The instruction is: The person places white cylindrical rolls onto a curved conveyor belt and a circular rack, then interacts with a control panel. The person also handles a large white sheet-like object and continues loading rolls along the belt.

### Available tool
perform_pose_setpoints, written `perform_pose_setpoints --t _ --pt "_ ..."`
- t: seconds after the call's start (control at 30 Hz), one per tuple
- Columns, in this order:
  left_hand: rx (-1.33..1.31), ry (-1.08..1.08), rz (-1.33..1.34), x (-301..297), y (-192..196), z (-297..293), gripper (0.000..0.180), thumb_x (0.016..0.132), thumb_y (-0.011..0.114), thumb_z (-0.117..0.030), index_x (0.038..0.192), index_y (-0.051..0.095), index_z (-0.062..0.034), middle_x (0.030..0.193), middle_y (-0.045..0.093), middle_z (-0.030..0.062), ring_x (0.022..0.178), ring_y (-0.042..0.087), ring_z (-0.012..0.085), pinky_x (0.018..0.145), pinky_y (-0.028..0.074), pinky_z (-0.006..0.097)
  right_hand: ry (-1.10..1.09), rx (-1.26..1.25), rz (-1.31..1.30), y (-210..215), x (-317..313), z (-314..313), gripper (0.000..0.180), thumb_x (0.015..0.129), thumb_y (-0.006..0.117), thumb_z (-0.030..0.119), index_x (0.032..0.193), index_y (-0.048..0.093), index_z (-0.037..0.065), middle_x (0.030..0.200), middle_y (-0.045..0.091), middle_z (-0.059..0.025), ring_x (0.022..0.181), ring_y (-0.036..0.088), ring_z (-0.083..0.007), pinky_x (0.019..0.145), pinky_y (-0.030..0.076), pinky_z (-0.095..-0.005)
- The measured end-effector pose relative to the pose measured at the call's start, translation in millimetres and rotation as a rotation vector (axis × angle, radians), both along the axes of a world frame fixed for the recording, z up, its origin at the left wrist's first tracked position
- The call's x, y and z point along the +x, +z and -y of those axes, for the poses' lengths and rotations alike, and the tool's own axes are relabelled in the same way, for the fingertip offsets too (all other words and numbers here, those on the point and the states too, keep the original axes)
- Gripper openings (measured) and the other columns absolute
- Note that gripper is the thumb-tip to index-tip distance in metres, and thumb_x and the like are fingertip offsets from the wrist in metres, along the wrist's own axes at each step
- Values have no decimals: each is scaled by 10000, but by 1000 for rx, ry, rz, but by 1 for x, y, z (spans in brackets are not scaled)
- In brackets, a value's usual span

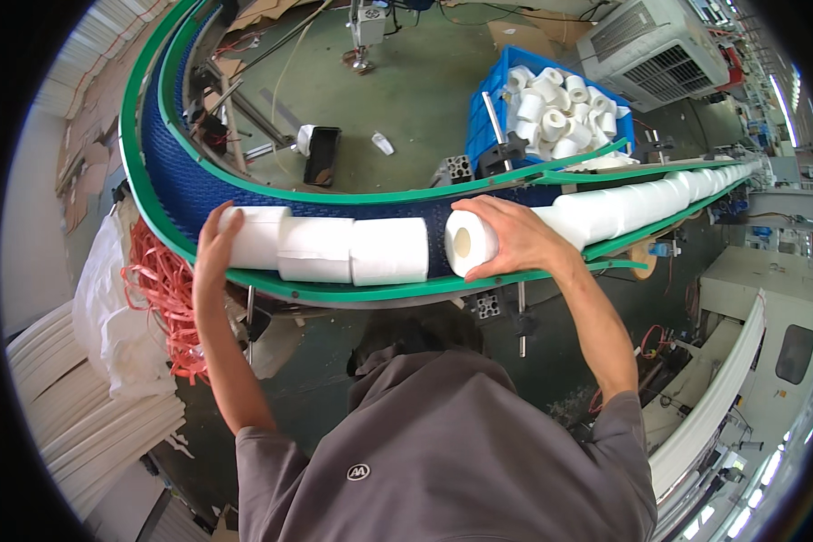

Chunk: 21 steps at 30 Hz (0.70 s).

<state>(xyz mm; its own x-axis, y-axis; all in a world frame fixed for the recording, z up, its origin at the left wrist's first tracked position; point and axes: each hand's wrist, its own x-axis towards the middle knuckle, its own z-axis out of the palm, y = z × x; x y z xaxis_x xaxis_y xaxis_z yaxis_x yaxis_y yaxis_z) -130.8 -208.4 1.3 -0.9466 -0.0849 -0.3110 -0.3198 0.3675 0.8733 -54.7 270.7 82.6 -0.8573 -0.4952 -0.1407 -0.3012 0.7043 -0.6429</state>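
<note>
Three white toilet paper rolls lie end to end on a blue conveyor belt with green side rails. My left hand cups the outer end of the leftmost roll, its fingers curled over that end. To the right, past a short gap of bare belt, my right hand grips a single toilet paper roll, thumb below and fingers above. The open core of that roll faces left. Behind my right hand a long row of toilet paper rolls runs along the belt toward the far right.
Beyond the conveyor stands a blue crate heaped with loose rolls. A grey air cooler is behind it. Red strapping and white plastic sheeting hang at the left. A black tray lies on the floor inside the curve.
</note>
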Motion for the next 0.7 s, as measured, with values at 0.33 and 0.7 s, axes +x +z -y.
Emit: perform_pose_setpoints --t 0.33,0.7 --pt "43 -27 97 7 2 -29 566 948 660 -372 1355 538 2 1162 645 165 1029 609 237 903 479 331 -678 117 -1530 149 5 -58 943 762 701 681 1344 465 -23 1314 525 -224 1155 591 -410 901 547 -548" --pt "-8 -44 134 16 -4 -34 558 989 578 -382 1386 502 2 1224 621 229 1116 590 269 968 450 350 84 -53 -205 -21 -31 152 687 821 759 454 1289 567 -10 1219 626 -181 1114 625 -353 937 523 -421"
